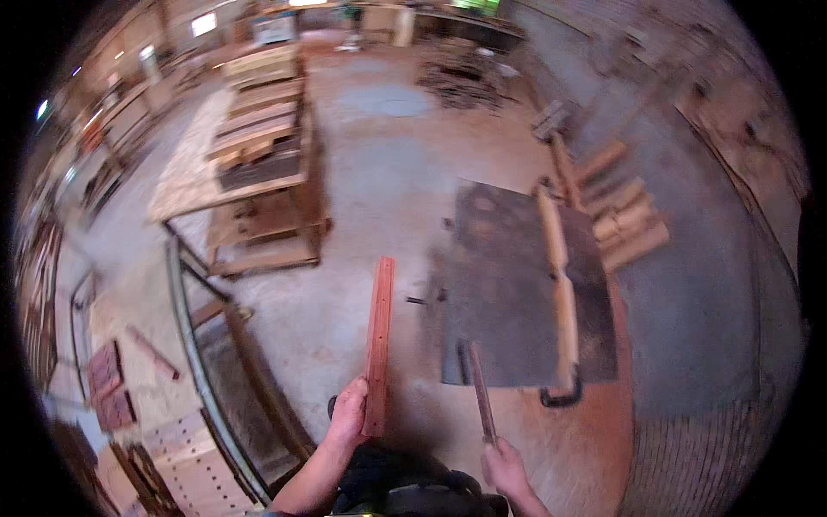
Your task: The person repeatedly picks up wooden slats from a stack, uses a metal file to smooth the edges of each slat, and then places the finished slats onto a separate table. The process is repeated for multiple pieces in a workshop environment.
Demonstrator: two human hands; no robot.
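Observation:
My left hand (pixel 349 412) is closed around the lower end of a long reddish wooden strip (pixel 379 332) with small holes along its face. The strip stands out ahead of me over the floor. In my closed right hand (pixel 506 470) is the slim handle of what looks like a hammer (pixel 484 392), with a short dark piece at its far end. That end overlaps the near edge of a dark flat-topped table (pixel 508 284), and I cannot tell whether it touches. A pale wooden bar (pixel 558 284) runs along the table's right part.
At the left, a workbench with a metal rail (pixel 194 362) carries dark red blocks (pixel 108 383) and a drilled board (pixel 196 465). Farther off, boards (pixel 258 125) lie stacked on another table. Round wooden pieces (pixel 633 224) sit beyond the dark table's right side.

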